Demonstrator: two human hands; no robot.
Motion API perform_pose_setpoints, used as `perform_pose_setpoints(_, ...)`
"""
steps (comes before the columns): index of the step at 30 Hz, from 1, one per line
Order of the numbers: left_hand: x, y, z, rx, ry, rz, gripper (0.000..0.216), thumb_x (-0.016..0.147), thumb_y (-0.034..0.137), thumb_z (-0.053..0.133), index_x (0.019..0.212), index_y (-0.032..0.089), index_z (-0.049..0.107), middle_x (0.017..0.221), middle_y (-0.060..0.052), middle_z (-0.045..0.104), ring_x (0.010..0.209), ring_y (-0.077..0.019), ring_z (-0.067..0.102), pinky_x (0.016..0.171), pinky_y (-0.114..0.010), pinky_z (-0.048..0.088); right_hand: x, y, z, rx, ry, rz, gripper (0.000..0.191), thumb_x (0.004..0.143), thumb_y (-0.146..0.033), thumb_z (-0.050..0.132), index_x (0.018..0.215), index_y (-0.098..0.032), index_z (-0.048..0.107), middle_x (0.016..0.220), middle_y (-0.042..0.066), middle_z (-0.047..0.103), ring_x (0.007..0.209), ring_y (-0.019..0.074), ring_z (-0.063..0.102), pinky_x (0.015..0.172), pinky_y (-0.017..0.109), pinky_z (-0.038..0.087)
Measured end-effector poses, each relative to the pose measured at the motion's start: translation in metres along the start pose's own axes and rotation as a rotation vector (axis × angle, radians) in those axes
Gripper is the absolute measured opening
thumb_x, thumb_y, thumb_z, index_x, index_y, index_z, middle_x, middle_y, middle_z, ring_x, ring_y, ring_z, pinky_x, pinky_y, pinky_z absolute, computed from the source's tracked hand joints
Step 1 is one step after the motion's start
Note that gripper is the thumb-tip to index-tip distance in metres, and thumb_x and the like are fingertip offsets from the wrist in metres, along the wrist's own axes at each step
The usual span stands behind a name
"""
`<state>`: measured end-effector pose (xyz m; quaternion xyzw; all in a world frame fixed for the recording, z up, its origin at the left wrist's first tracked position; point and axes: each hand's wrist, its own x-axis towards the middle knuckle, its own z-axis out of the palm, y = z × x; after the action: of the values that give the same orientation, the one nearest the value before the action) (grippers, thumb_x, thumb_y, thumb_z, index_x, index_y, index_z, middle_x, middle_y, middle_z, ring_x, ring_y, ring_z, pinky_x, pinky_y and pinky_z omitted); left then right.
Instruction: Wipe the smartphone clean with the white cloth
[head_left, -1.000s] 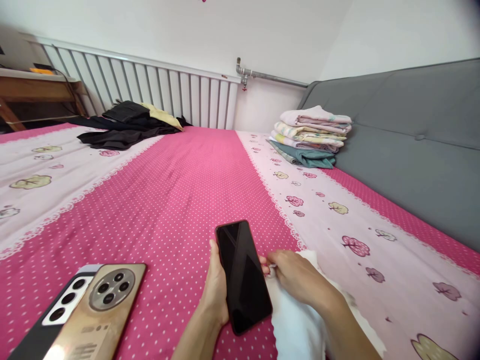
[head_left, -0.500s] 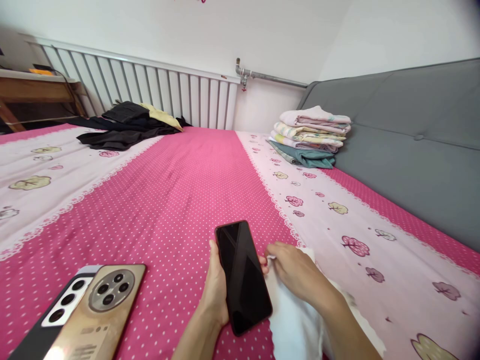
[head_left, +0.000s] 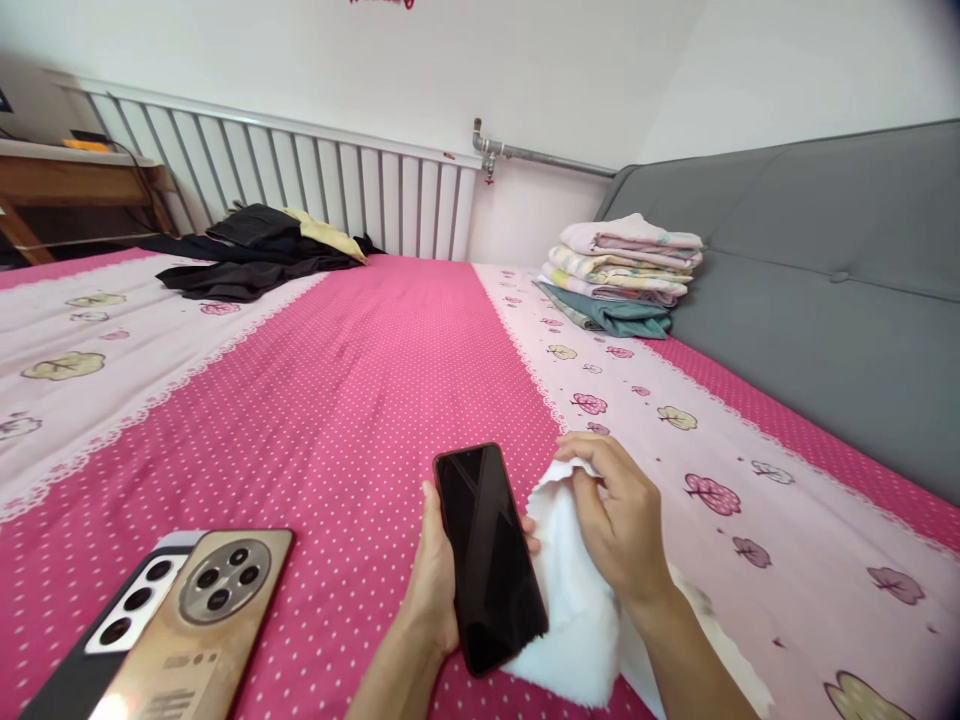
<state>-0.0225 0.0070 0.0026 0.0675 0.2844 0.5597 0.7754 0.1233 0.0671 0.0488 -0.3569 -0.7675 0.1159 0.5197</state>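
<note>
A black-screened smartphone (head_left: 491, 560) with a reddish edge rests face up in my left hand (head_left: 435, 585), whose thumb lies along the left side and fingertips show at the right side. Just right of it, my right hand (head_left: 619, 520) pinches the upper part of a white cloth (head_left: 566, 610) between thumb and fingers. The cloth hangs down, and its lower edge touches the phone's bottom right corner. At the lower left, a gold phone (head_left: 202, 620) with a round camera module lies back up, partly over a dark phone (head_left: 124, 620) with a white camera strip.
A pink dotted bedspread (head_left: 360, 400) covers the bed. Folded cloths (head_left: 622, 265) are stacked by the grey headboard (head_left: 810, 250). Dark clothes (head_left: 255, 255) lie near the white radiator (head_left: 300, 180). A wooden table (head_left: 75, 185) stands at the far left.
My right hand has lifted and turned, raising the white cloth beside the phone, so more of the cloth shows. My left hand and its phone have barely moved.
</note>
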Motion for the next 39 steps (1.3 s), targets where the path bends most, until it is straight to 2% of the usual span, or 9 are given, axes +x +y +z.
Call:
perform_pose_setpoints(5, -0.001, 0.0, 0.002, 0.021, -0.003, -0.013, 0.086, 0.073, 0.079, 0.029, 0.09, 0.004, 0.068, 0.082, -0.018, 0.07, 0.07, -0.0241, 0.065, 0.07, -0.034, 0.05, 0.001, 0.002, -0.003, 0.052, 0.092, 0.027, 0.02, 0.079, -0.005, 0.039, 0.075, -0.019, 0.052, 0.087, 0.002, 0.058, 0.089, 0.0162, 0.056, 0.081, 0.029, 0.041)
perform_pose_setpoints(14, 0.0, -0.005, 0.003, 0.045, -0.077, -0.052, 0.09, 0.071, 0.081, 0.027, 0.086, 0.003, 0.068, 0.078, -0.019, 0.07, 0.067, -0.0222, 0.065, 0.067, -0.03, 0.049, -0.002, -0.006, 0.001, 0.171, -0.105, 0.091, 0.018, 0.079, -0.01, 0.036, 0.074, -0.02, 0.05, 0.082, 0.0, 0.056, 0.081, 0.0142, 0.055, 0.071, 0.025, 0.042)
perform_pose_setpoints(19, 0.001, -0.005, 0.003, 0.037, 0.017, -0.049, 0.088, 0.071, 0.08, 0.03, 0.09, 0.003, 0.067, 0.079, -0.019, 0.07, 0.07, -0.024, 0.066, 0.067, -0.032, 0.05, -0.007, 0.025, 0.015, -0.193, -0.27, 0.286, 0.023, 0.087, -0.017, 0.027, 0.087, -0.02, 0.05, 0.089, 0.003, 0.059, 0.085, 0.0164, 0.054, 0.077, 0.029, 0.042)
perform_pose_setpoints(22, 0.006, -0.002, 0.001, 0.011, 0.152, 0.024, 0.085, 0.072, 0.078, 0.03, 0.093, 0.003, 0.066, 0.083, -0.019, 0.07, 0.073, -0.0266, 0.067, 0.075, -0.038, 0.051, -0.017, 0.047, 0.027, -0.29, -0.387, 0.31, 0.016, 0.083, -0.032, 0.05, 0.089, -0.019, 0.058, 0.091, 0.006, 0.062, 0.093, 0.0246, 0.052, 0.084, 0.038, 0.037)
perform_pose_setpoints(24, 0.01, 0.001, -0.001, 0.023, 0.227, 0.032, 0.088, 0.073, 0.078, 0.025, 0.092, 0.001, 0.065, 0.081, -0.021, 0.069, 0.068, -0.0272, 0.066, 0.075, -0.041, 0.052, -0.025, 0.053, 0.032, -0.355, -0.445, 0.318, 0.026, 0.077, -0.039, 0.061, 0.094, -0.019, 0.06, 0.099, 0.009, 0.062, 0.099, 0.0295, 0.05, 0.087, 0.042, 0.034)
perform_pose_setpoints(27, 0.013, 0.004, -0.004, 0.021, 0.228, 0.017, 0.09, 0.075, 0.077, 0.02, 0.095, -0.001, 0.062, 0.083, -0.024, 0.068, 0.071, -0.0296, 0.067, 0.077, -0.043, 0.052, -0.038, 0.045, 0.03, -0.434, -0.487, 0.325, 0.029, 0.081, -0.04, 0.058, 0.099, -0.017, 0.06, 0.102, 0.013, 0.061, 0.101, 0.03, 0.049, 0.086, 0.041, 0.033)
perform_pose_setpoints(32, 0.007, 0.006, -0.005, 0.086, 0.156, 0.058, 0.081, 0.082, 0.067, 0.017, 0.104, 0.001, 0.058, 0.086, -0.025, 0.068, 0.076, -0.0328, 0.068, 0.072, -0.048, 0.052, -0.067, 0.013, -0.015, -0.449, -0.595, 0.313, 0.016, 0.086, -0.028, 0.051, 0.083, -0.018, 0.063, 0.083, 0.009, 0.066, 0.088, 0.0241, 0.056, 0.081, 0.034, 0.034)
perform_pose_setpoints(35, 0.002, 0.004, -0.005, 0.1, 0.103, 0.118, 0.07, 0.084, 0.064, 0.024, 0.103, 0.006, 0.059, 0.082, -0.021, 0.069, 0.07, -0.0304, 0.068, 0.07, -0.047, 0.053, -0.095, -0.008, -0.07, -0.401, -0.646, 0.315, 0.017, 0.085, -0.03, 0.053, 0.077, -0.02, 0.064, 0.078, 0.005, 0.067, 0.081, 0.0203, 0.058, 0.076, 0.03, 0.035)
perform_pose_setpoints(39, -0.006, -0.002, -0.002, 0.115, 0.073, 0.178, 0.071, 0.084, 0.064, 0.022, 0.109, 0.008, 0.057, 0.084, -0.021, 0.069, 0.073, -0.0314, 0.068, 0.067, -0.048, 0.053, -0.145, -0.041, -0.149, -0.306, -0.642, 0.33, 0.018, 0.085, -0.027, 0.053, 0.069, -0.02, 0.058, 0.071, -0.003, 0.064, 0.074, 0.0146, 0.057, 0.073, 0.025, 0.036)
